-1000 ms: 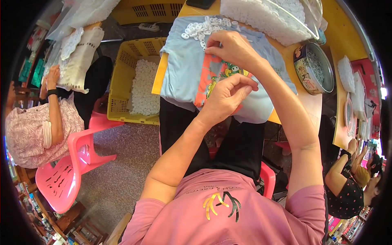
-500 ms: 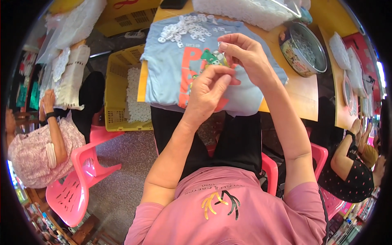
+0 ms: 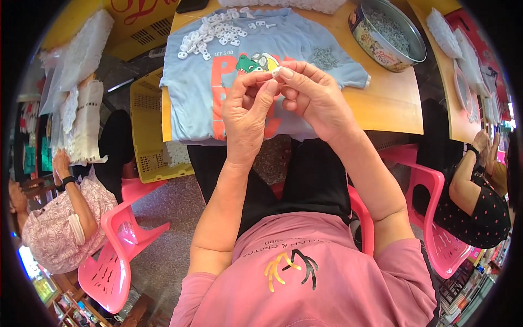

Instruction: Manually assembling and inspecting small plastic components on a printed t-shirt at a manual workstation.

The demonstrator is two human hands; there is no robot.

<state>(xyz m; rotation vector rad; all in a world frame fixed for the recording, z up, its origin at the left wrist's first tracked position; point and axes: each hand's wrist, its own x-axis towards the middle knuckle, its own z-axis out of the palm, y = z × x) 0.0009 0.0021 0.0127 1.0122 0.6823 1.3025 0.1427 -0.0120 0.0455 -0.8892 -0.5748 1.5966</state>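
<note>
My left hand (image 3: 245,111) and my right hand (image 3: 324,103) meet above the front part of a light blue T-shirt (image 3: 185,109) spread on the table. Between their fingertips is a small white plastic piece (image 3: 276,72), pinched from both sides. Fingers cover most of it. Beyond my left hand lies a pile of similar white plastic pieces (image 3: 204,38), with holes in them. A small heap of thin grey metal-looking pieces (image 3: 324,57) rests on the shirt beyond my right hand; their exact kind is too small to make out.
A round tin (image 3: 376,52) holding many grey pieces stands at the back right of the wooden table (image 3: 392,109). On the left, a yellow crate (image 3: 147,120) holds white pieces. People sit on both sides, near pink chairs (image 3: 117,240). A dark phone-like object (image 3: 192,5) lies far back.
My hands were apart, the right one farther out with a small white piece. Now their fingertips have come together around it. The whole view has shifted, showing the grey heap and more of the tin.
</note>
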